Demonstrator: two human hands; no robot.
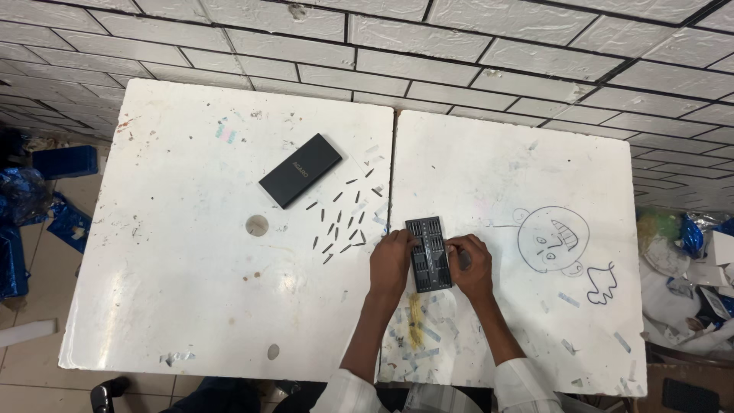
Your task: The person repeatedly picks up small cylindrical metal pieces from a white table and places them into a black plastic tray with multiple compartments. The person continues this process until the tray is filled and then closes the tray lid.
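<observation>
The black bit tray (428, 254) lies flat on the white table (191, 291) between both hands, left hand (391, 260) resting curled on its edge, right hand (470, 266) pinching at its right side

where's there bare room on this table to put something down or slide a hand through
Bare table: its left half below the black case and left of the round hole. Also bare: the far right corner above the drawing. Crowded: the scattered bits and the tray between left hand and right hand.
</observation>
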